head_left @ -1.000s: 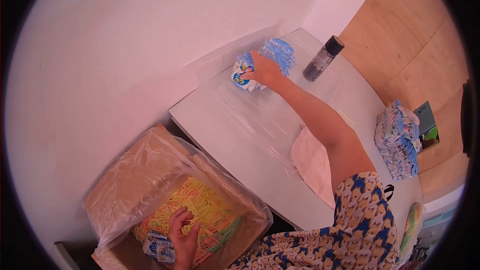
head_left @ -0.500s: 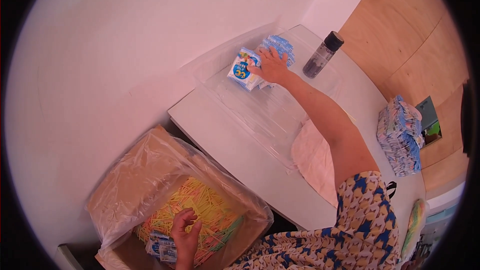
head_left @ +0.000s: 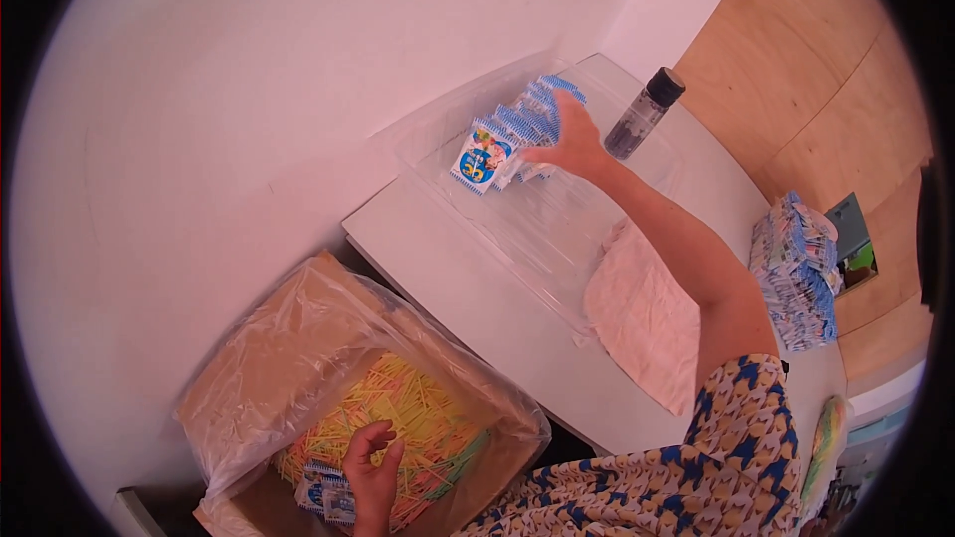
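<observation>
In a clear plastic tray [head_left: 487, 239], several small blue-and-white packets [head_left: 482, 159] lie overlapped in a row. My right hand [head_left: 577, 144] is over the row's right side, thumb and fingers spread apart, holding nothing visible. At lower left, my left hand [head_left: 372, 472] hovers over a cardboard box lined with clear plastic film [head_left: 288, 323]. Its fingers are loosely curved, with a gap to the thumb and nothing seen between them. Thin yellow, orange and green sticks [head_left: 418, 408] fill the box. Beside my left wrist lie several similar packets [head_left: 320, 489], partly hidden by it.
A dark-capped clear bottle [head_left: 645, 114] stands right of the tray on the white table [head_left: 418, 259]. A pink cloth [head_left: 642, 318] lies nearer me. At the right edge rises a large stack of packets [head_left: 794, 268]. A pale wall [head_left: 239, 99] borders the left side.
My right hand has drawn back to the right off the packets, its thumb and fingers wider apart, uncovering more of the row. My left hand stays over the box. The view has shifted slightly.
</observation>
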Action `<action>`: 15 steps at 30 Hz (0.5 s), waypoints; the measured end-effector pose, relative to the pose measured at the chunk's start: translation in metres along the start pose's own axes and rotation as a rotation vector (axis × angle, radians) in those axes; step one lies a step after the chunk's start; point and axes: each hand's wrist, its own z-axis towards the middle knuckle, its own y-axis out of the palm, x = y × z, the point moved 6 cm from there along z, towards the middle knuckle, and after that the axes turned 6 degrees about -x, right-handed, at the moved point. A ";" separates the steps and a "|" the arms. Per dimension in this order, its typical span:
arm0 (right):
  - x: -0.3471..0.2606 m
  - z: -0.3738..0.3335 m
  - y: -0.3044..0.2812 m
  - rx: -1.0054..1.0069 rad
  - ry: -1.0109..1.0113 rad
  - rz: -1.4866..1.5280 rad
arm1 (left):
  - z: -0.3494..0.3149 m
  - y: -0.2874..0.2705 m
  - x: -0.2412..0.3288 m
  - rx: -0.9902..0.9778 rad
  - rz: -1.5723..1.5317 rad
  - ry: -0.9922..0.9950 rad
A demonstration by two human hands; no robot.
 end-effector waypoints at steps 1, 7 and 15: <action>-0.004 0.000 -0.014 0.160 -0.034 0.206 | -0.001 -0.006 0.004 0.010 -0.022 -0.014; 0.126 0.004 0.072 -0.439 -0.008 0.235 | 0.007 -0.012 0.023 -0.028 -0.078 -0.038; 0.071 0.029 0.127 -0.036 -0.444 0.122 | -0.022 0.015 -0.004 0.114 -0.004 -0.092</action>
